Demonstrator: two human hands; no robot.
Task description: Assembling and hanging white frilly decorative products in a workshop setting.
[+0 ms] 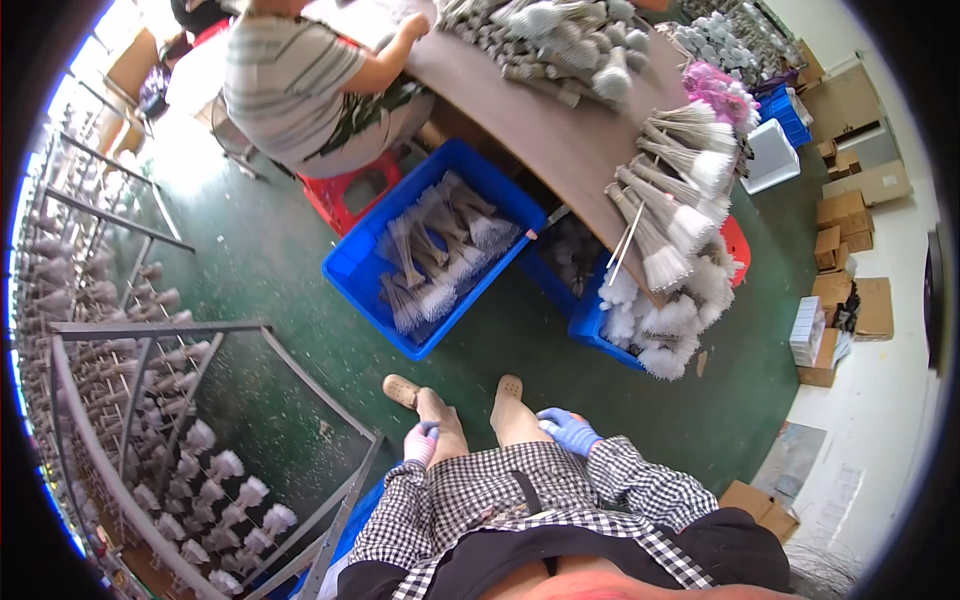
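My left hand (420, 443), in a pale glove with blue fingertips, is by my left knee. It is foreshortened, its fingers are partly hidden, and nothing shows in it. Across my right thigh lies my right hand (570, 432) in a bluish glove, fingers stretched out and holding nothing. On the floor ahead stands a blue crate (372, 312) with bundles of white-tipped brushes (440, 290) inside. Fluffy white brush heads (665, 330) heap over a second blue crate (588, 322) at the table's near end. More brush bundles (680, 215) lie on the tabletop above it.
A long brown table (540, 125) runs ahead, with a grey brush pile (560, 45) on it. At its left a person (290, 85) sits on a red stool (345, 205). A metal frame rack (160, 328) with brushes stands left. Cardboard boxes (840, 225) line the right wall.
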